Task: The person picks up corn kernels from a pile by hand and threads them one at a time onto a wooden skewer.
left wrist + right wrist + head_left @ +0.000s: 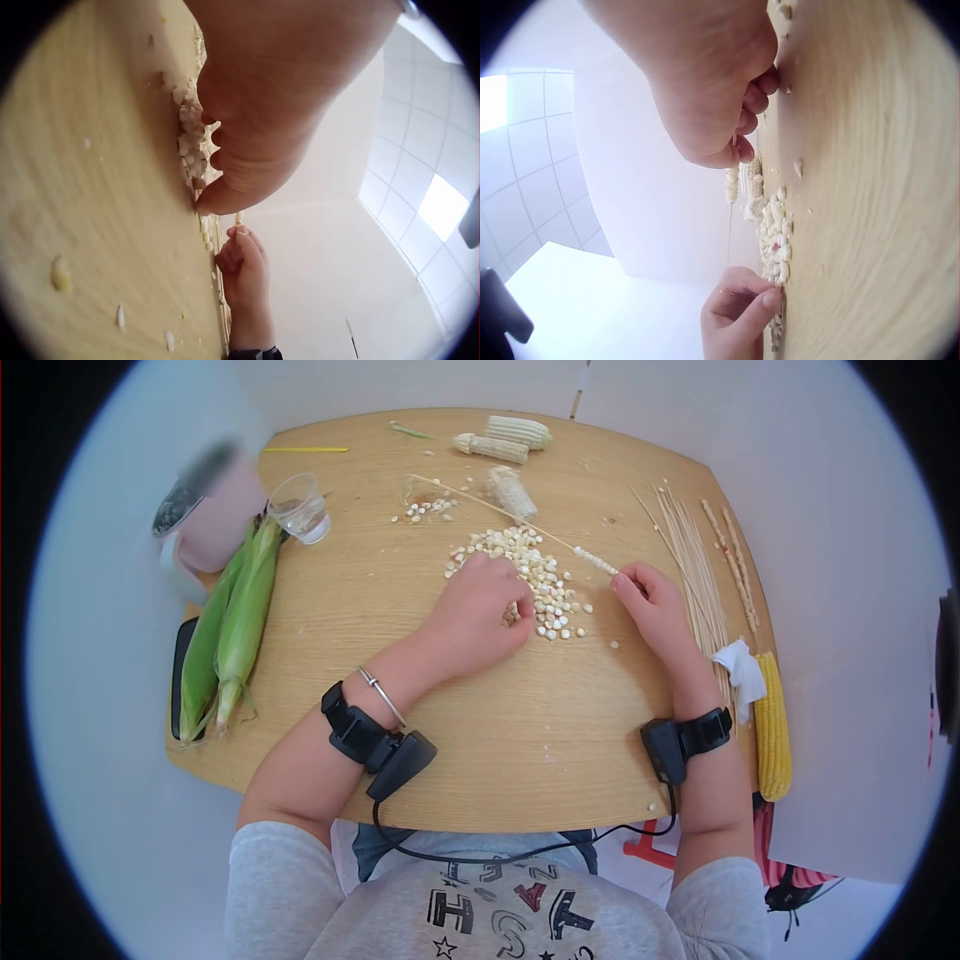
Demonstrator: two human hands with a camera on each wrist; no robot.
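Observation:
My left hand (477, 610) is down at the near left side of a pile of pale corn kernels (545, 575). Its fingers are curled, and thumb and forefinger meet at a corn kernel (199, 182) low over the wood. To the right of the pile, my right hand (655, 605) pinches a thin wooden skewer (480, 503) near one end. White kernels (596, 560) are threaded in a short row just beyond its fingertips. From there the bare length of the skewer slants away to the far left, above the pile and past a stripped cob (511, 492).
Unhusked corn ears (247, 610), a clear cup (300, 510) and a pink mug (215, 515) stand left. More cobs (518, 432) lie at the back. Loose skewers (690, 560), filled skewers (738, 565), a tissue (741, 672) and a yellow corn cob (772, 725) line the right edge.

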